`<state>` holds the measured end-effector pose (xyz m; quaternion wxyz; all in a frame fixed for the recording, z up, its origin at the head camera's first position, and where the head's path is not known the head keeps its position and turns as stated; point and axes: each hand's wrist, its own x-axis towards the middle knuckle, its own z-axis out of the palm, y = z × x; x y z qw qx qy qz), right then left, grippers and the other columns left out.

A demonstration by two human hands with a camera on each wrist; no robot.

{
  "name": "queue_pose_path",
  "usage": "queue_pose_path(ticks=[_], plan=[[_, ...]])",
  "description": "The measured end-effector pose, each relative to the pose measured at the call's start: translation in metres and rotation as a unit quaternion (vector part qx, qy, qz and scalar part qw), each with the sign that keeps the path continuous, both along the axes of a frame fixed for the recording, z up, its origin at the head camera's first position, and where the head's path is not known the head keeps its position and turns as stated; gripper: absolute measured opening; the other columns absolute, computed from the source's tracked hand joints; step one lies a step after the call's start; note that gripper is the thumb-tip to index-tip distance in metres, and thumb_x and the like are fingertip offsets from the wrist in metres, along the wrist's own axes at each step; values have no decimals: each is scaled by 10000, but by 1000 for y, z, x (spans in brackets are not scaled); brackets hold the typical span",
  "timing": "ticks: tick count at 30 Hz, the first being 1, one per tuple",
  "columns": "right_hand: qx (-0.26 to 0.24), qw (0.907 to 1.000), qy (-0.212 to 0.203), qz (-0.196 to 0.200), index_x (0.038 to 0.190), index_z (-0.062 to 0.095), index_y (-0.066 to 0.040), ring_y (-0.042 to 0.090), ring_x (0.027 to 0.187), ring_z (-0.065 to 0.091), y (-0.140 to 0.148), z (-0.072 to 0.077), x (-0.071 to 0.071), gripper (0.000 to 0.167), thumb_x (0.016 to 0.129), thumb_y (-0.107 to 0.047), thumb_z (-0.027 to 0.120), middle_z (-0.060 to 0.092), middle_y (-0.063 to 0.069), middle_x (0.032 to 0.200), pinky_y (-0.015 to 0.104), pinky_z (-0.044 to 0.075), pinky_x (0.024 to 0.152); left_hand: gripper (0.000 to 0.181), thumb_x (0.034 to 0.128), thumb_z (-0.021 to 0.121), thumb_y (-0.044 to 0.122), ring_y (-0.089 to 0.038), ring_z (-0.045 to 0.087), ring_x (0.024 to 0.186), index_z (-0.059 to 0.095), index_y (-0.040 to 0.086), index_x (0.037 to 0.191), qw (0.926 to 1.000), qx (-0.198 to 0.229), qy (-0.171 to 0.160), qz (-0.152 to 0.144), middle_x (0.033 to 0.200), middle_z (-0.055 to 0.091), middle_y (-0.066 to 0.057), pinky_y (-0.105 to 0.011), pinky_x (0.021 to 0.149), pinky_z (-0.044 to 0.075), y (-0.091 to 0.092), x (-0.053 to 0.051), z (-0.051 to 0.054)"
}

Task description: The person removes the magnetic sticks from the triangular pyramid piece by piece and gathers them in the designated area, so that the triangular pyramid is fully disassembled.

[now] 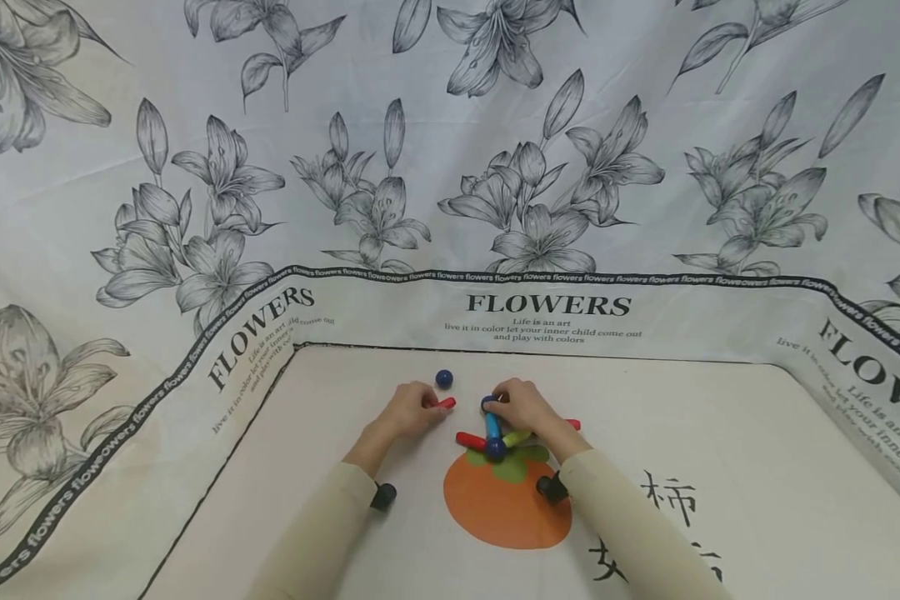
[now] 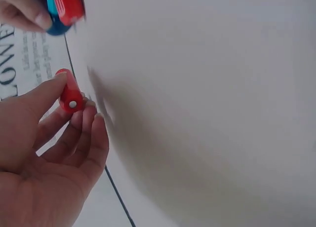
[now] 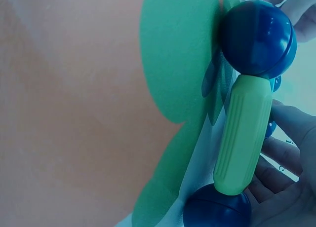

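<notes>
Pale sleeves [image 1: 311, 529] are closest. The left hand [image 1: 411, 408] pinches a red stick [image 1: 447, 402]; only the left wrist view shows its white dot [image 2: 72, 104]. A blue ball [image 1: 444, 379] sits nearby on the table [image 1: 345, 375]. The right hand [image 1: 528, 408] pinches a second ball [image 1: 487, 405] on a blue stick [image 1: 492, 427].

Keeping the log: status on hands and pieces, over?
Left hand pinches red rod. Right hand holds dark-blue end ball on light-blue rod. Loose dark-blue ball beyond left hand, seemingly not obstructing.
</notes>
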<state>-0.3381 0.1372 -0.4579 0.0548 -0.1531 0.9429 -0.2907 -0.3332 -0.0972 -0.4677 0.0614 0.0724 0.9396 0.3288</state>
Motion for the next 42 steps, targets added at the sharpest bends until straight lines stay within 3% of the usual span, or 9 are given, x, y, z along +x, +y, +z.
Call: queue_pose_path(ticks=[8, 15, 24, 32, 42], plan=[[-61, 10000, -23, -37, 1174, 718, 14, 231, 879, 589, 0, 1, 1, 306, 990, -228, 682, 695, 118, 1012, 404, 521, 824, 196, 936, 763, 242, -217, 541, 846, 688, 67, 984, 9989, 153, 113, 418, 905, 607, -61, -331, 741, 473, -46, -6, -3], [-96, 9999, -87, -97, 1179, 721, -2, 231, 879, 589, -1, -1, 1, 307, 991, -241, 684, 696, 113, 1017, 393, 521, 823, 191, 941, 753, 202, -231, 558, 876, 691, 46, 1031, 9970, 177, 45, 753, 934, 633, -75, -362, 800, 485, -69, -9, -3], [-116, 9997, -113, -173, 1176, 722, -8, 221, 862, 591, -1, -1, 2, 301, 990, -241, 686, 697, 108, 1000, 389, 526, 809, 203, 927, 772, 197, -237, 547, 895, 693, 36, 1022, 9972, 40, 83, 744, 946, 625, -85, -374, 826, 475, -73, -15, -6], [-109, 9998, -102, -146, 1205, 704, 5, 224, 863, 592, 1, -1, 2, 328, 988, -240, 689, 696, 119, 1011, 375, 528, 793, 226, 925, 773, 182, -243, 550, 897, 690, 22, 1062, 9977, -20, 41, 678, 954, 620, -90, -378, 830, 486, -72, -12, -4], [22, 9980, 570, 262, 1240, 680, 33, 300, 1023, 635, 13, 15, 19, 336, 974, -173, 689, 685, 161, 1122, 471, 534, 906, 335, 916, 765, 184, -278, 569, 995, 650, 30, 1190, 9990, -63, -26, 433, 1090, 632, -119, -456, 908, 499, -83, -4, 2]])
